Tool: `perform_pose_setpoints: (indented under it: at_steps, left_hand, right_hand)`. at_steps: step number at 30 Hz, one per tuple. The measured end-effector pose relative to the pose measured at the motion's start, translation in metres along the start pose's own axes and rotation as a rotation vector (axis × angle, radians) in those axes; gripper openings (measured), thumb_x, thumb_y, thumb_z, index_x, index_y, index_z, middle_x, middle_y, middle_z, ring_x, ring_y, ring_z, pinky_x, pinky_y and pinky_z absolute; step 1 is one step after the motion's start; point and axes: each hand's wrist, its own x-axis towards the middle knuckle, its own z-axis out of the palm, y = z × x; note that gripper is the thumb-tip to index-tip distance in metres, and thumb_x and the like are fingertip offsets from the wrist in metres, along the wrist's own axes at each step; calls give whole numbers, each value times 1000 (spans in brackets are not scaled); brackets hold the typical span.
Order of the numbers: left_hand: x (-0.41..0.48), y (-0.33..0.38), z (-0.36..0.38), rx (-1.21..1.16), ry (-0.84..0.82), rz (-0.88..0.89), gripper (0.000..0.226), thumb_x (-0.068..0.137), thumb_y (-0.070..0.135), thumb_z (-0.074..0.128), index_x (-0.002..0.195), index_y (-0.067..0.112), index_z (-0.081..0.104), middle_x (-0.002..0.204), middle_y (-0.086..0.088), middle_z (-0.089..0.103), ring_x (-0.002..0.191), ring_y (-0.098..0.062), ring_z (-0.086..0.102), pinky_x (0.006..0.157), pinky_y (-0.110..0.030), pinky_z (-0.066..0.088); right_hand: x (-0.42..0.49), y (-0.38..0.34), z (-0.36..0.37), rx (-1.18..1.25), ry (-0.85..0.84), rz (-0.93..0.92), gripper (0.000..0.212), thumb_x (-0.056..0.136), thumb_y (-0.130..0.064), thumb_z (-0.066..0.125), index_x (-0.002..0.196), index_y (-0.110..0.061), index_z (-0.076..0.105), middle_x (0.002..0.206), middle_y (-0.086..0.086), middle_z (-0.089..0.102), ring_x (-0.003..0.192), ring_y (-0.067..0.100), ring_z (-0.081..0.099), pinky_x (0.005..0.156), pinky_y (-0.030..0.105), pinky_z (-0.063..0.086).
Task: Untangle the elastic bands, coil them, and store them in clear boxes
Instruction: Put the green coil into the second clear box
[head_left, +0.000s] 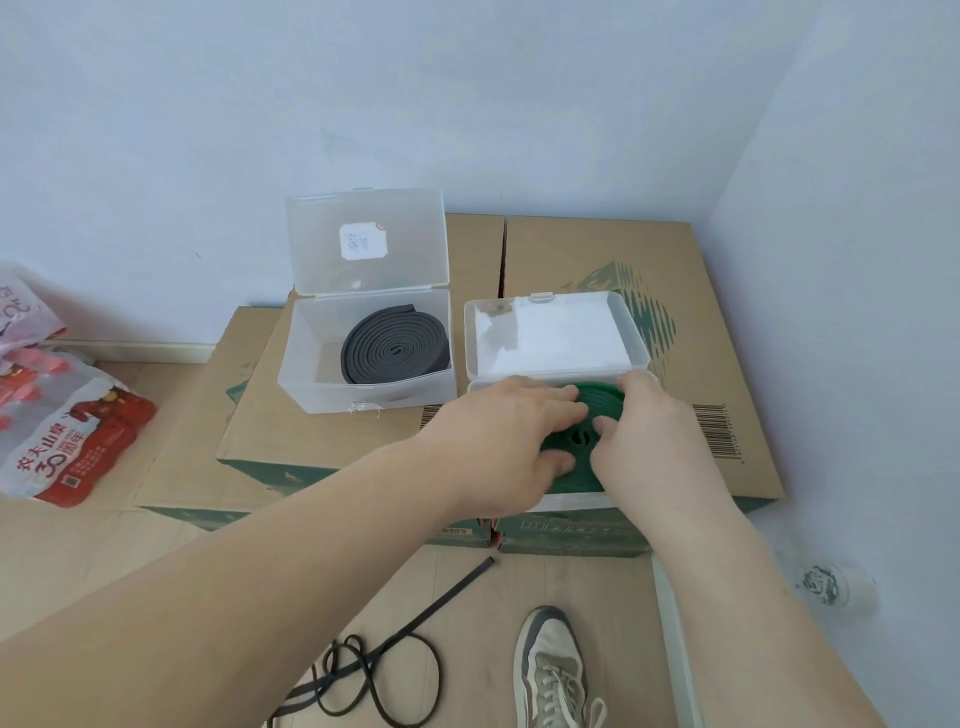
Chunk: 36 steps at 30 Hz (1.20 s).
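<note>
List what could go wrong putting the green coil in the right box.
1. The left hand and right hand hold the green coil wound; released, it may spring open before the clear box lid closes.
2. That box sits at the front edge of the carton; pressing could tip it off.
3. By the shoe lies a dark band: trip risk.

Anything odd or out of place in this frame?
Only the dark band: it lies loose and looped on the floor beside the shoe, neither coiled nor boxed. Nothing looks spilled or damaged.
</note>
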Motion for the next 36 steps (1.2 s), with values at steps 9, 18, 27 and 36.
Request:
perform_pose_setpoints:
  at_steps: [9,18,27,36]
  left_hand:
    - [13,11,1,174,-39,-44,38,92,50,66,119,25,58,118,8,62,113,-22,59,78,-43,57]
    - [14,13,7,152,-62,-99,54,95,49,64,143,28,51,151,3,52,130,-25,55,92,-47,57]
    - [-88,-12,-5,-329,451,-198,38,99,17,62,136,27,64,127,14,67,111,-6,61,100,-24,48]
    - [-280,-105,112,-451,62,-840,45,97,21,63,141,29,57,139,7,62,117,-14,64,102,-24,46]
  right_hand:
    - [-17,-11,-24,4,4,-53,29,89,4,57,117,-3,64,102,15,69,101,37,61,85,49,54]
    - [-17,-1,-18,136,3,-7,44,95,2,50,137,-10,59,124,14,68,120,32,60,97,42,52]
    - [-62,-42,12,178,253,-313,26,100,-21,57,123,-25,69,113,-7,70,107,18,63,86,35,51]
    - [-150,-67,160,-128,-645,-298,34,99,-42,57,132,-32,62,105,-15,67,106,15,65,95,39,56]
